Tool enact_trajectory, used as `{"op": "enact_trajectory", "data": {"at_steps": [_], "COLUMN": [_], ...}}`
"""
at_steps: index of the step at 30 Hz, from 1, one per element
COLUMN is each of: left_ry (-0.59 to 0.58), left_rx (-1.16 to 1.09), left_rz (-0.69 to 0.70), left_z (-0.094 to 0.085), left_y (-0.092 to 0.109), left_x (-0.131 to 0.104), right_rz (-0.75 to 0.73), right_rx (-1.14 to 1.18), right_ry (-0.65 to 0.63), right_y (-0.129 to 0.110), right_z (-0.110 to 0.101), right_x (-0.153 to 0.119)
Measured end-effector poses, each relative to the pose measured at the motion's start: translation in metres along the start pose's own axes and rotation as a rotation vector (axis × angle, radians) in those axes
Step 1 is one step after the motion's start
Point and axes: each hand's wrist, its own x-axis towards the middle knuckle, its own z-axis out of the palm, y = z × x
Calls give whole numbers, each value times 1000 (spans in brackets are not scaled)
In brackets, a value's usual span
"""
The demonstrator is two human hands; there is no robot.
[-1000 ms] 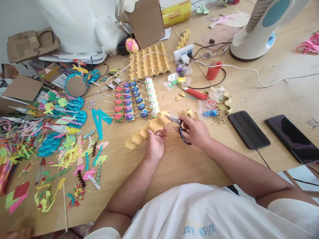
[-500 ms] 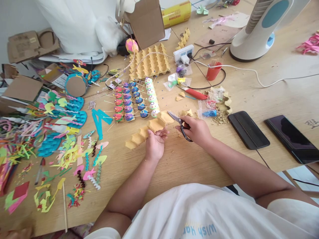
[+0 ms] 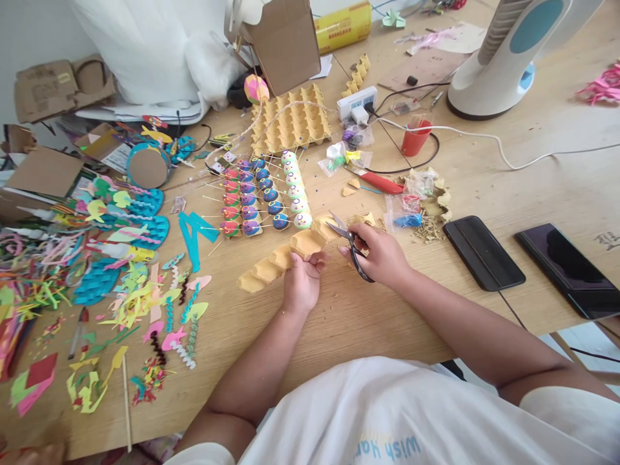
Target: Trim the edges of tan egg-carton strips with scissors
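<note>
My left hand (image 3: 303, 284) is closed on a yellow egg-carton strip (image 3: 279, 257), a row of joined cups slanting up to the right. In my right hand (image 3: 380, 253) are scissors (image 3: 359, 261) with dark handles, their blades slightly parted at the strip's right end. Whether the blades touch the carton I cannot tell. Just beyond the strip stand rows of painted cups: red (image 3: 230, 213), purple (image 3: 250, 213), blue (image 3: 274, 207) and white with dots (image 3: 296, 190). Cut carton scraps (image 3: 367, 219) lie behind the scissors.
A whole egg tray (image 3: 290, 119) lies behind the painted rows. Paper scraps and paper fish (image 3: 130, 290) cover the left side. To the right are two phone-like black slabs (image 3: 484, 253), a red cup (image 3: 415, 138), a power strip (image 3: 357, 101) and a white fan (image 3: 498, 61). Another person's hand (image 3: 33, 452) shows at lower left.
The carton strip has shifted slightly and turned a little in my left hand, its left end moving left. The scissor blades have opened a little more.
</note>
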Motion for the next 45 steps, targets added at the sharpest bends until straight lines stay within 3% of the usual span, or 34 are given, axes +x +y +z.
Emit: {"op": "enact_trajectory", "data": {"at_steps": [7, 12, 17, 22, 30, 39, 45], "left_ry": [-75, -24, 22, 1, -14, -3, 4], "left_rx": [-164, -281, -323, -316, -273, -209, -218], "left_rz": [-159, -320, -381, -362, -306, -254, -167], "left_z": [1, 2, -1, -7, -6, -6, -6], "left_y": [9, 19, 22, 20, 18, 14, 12], "left_x": [-2, -3, -1, 1, 2, 4, 4], "right_rz": [23, -7, -73, -67, 116, 10, -4], "right_rx": [-30, -97, -141, -128, 122, 138, 143], "right_ry": [25, 72, 113, 112, 100, 60, -83], "right_y": [3, 6, 8, 10, 8, 8, 4], "right_z": [2, 2, 1, 1, 2, 4, 2], "right_x": [1, 1, 1, 1, 2, 4, 2]}}
